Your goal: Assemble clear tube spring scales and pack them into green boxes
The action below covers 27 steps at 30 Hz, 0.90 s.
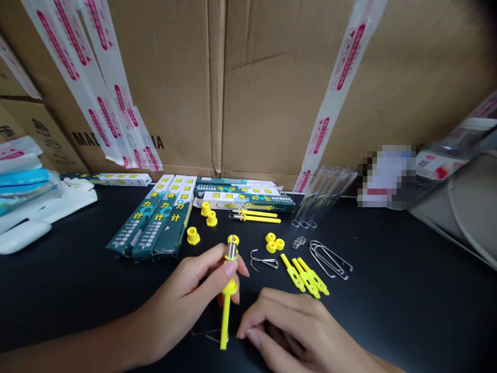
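Between thumb and fingers, my left hand [209, 280] grips a spring scale core [225, 321], a yellow plastic rod with a small metal spring at its top and yellow collars around it. Its flat end points down towards me. Beside it, my right hand [298, 331] is closed, fingers curled and thumb tucked in; whether anything is inside is hidden. Thin bent metal wire [212, 339] shows partly behind the rod, near my right fingertips. Beyond the hands lie small metal hooks [264, 260], yellow caps [271, 246] and loose yellow rods [306, 277].
Long wire loops [330, 261] and small springs [298, 242] lie to the right. Clear tubes [324, 199] lean behind them. Green and white boxes [155, 223], more yellow caps [193, 236] and rods with springs [256, 216] sit further back, before a large cardboard box [264, 93].
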### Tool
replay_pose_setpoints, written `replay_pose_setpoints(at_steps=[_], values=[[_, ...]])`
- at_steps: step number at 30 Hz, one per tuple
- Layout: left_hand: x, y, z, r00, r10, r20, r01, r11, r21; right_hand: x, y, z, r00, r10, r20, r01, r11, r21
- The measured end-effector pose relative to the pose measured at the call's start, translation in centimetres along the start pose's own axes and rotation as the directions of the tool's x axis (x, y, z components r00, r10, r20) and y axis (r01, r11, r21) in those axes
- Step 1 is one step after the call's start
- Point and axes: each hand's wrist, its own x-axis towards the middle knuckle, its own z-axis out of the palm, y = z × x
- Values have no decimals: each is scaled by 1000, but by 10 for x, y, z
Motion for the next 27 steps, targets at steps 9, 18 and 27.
replay_pose_setpoints(at_steps=[9,18,27], values=[[2,3,1,998,16,-58,-16,1000,13,-2,0,-1,1000,-1,0,1,1000,-7],[4,2,4,996,-63,-70,54,991,-123,1,-1,-2,1000,17,26,-18,1000,8],[4,3,3,980,-189,-59,160,931,-327,1,-4,-3,999,45,16,-46,999,22]])
